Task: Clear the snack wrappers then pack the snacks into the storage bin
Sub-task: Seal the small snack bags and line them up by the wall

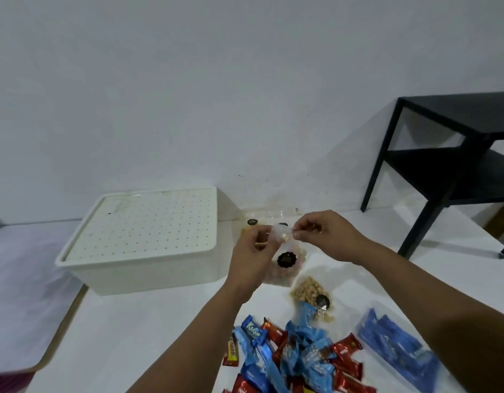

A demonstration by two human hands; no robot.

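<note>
Both hands are working above the middle of the scene: the left hand (252,251) and the right hand (324,236) are each pinching one edge of a small clear plastic wrapper (282,235), the left grip pressing on its near-left edge and the right grip pressing finger and thumb together on its right edge, so the film is being held stretched between them with something pale showing through it. Just below the hands, at about 6 o'clock from the wrapper, a clear pouch of pale round snacks with a black scalloped label (286,262) is standing on the white counter (148,330). At 5 o'clock from it a clear bag of tan puffed snacks (308,289) is lying flat, and further toward 6 o'clock a loose heap of blue and red foil-wrapped bars (296,358) is sprawling, with a clear bag of dark blue sachets (395,344) at 4 o'clock. At 9 o'clock from the hands the cream plastic storage bin (143,248) is sitting with its perforated lid on; more clear packaging seems to be lying behind the hands at 12 o'clock, too blurred to name. A black metal side table (454,154) is standing well apart at 2 o'clock. Judging from this, the task is sitting at an early stage: wrapper clearing is going on, the bin is closed, and every snack in view is waiting outside it to be packed.
</note>
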